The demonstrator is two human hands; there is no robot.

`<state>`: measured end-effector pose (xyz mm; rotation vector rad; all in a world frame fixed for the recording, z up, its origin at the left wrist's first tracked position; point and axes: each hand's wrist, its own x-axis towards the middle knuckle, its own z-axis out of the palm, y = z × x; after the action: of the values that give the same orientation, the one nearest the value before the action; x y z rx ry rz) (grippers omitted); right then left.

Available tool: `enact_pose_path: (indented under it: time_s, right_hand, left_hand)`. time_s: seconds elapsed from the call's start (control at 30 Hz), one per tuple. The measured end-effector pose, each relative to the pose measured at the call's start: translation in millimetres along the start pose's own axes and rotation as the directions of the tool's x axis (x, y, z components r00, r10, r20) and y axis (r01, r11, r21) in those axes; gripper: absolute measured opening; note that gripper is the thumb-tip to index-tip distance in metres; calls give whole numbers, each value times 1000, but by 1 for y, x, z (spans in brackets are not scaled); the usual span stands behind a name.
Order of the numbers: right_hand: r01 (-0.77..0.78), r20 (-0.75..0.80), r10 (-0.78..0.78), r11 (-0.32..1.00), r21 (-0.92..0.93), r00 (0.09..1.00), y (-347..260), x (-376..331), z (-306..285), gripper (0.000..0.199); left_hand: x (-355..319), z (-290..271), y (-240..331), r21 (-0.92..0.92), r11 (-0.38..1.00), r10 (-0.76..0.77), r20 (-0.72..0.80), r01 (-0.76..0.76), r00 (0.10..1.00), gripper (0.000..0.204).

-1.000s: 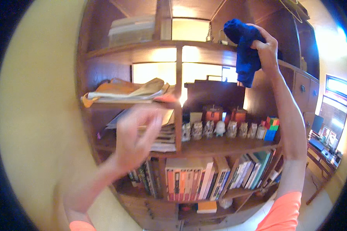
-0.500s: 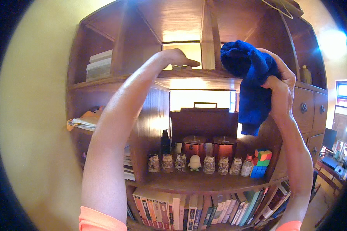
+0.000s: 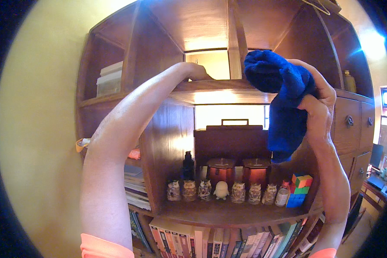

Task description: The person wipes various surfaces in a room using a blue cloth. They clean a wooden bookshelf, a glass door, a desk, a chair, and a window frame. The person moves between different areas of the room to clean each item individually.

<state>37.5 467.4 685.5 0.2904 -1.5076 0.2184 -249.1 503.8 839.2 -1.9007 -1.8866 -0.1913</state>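
Note:
My right hand [image 3: 318, 101] is raised in front of a wooden bookcase and grips a bunched dark blue cloth [image 3: 281, 99], whose loose end hangs down before the middle compartment. My left arm reaches up to the upper shelf board [image 3: 219, 88]. My left hand [image 3: 198, 72] rests over that board's front edge, with its fingers hidden behind the edge, so what it touches there is out of sight.
On the middle shelf stand a row of small owl figurines [image 3: 221, 190], two round red-brown lidded jars [image 3: 238, 170], a dark bottle [image 3: 188, 164], a colourful puzzle cube [image 3: 300, 189] and a dark wooden case [image 3: 230, 142]. Books fill the bottom shelf [image 3: 219, 241]. Stacked papers [image 3: 135, 187] lie left; drawers [image 3: 352, 122] right.
My view has tilted up toward the upper shelves. My left hand has risen from chest height onto the upper shelf board. My right hand has kept the blue cloth raised, now nearer the shelf.

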Motion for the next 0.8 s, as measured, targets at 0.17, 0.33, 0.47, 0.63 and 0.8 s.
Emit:
enact_pose_path:
  time_s: [0.17,0.33,0.47,0.63,0.8]
  right_hand:
    - [-3,-4,3,1000,-8,1000,4,1,-3,53]
    - [-2,-9,2,999,-44,1000,-3,0,-1,53]
    - [3,11,-3,999,-48,1000,-12,5,8,53]
    - [52,93,-38,986,-157,995,-25,24,28,60]
    - [220,123,-189,913,-344,974,-13,75,66,50]
  left_hand:
    - [-14,-5,20,95,995,-31,60,25,998,46]
    - [-20,-5,20,47,996,-72,26,71,997,45]
    - [-27,-4,-7,150,979,144,-8,-141,990,50]
    - [-41,-1,-7,-86,992,-99,-87,92,991,58]
    - [-60,-6,-8,-179,968,-199,-134,174,971,63]
